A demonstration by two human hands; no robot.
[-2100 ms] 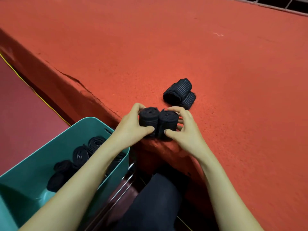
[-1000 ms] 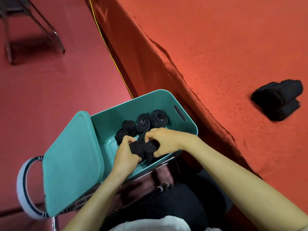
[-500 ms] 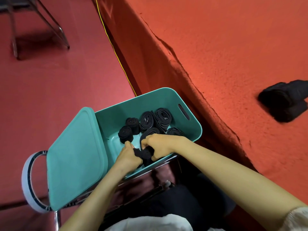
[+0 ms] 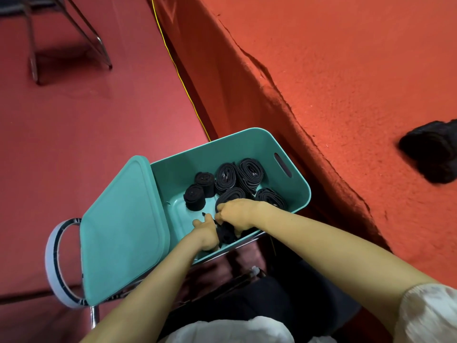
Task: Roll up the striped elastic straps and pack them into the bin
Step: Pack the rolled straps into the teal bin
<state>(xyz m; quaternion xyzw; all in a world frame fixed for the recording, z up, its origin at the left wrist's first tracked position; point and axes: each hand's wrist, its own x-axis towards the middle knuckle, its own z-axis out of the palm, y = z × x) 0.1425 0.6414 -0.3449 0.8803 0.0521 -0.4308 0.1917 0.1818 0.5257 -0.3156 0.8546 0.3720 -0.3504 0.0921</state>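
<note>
Now, inside the near wall of the teal plastic bin (image 4: 193,162), my left hand (image 4: 205,233) and right hand (image 4: 237,214) grip black rolled elastic straps (image 4: 226,235), likely seating them tightly so they stay wound. Deeper in the bin stand finished rolls (image 4: 237,174); beyond it, a blurred dark bundle (image 4: 432,154) waits on the red desk (image 4: 346,70).
</note>
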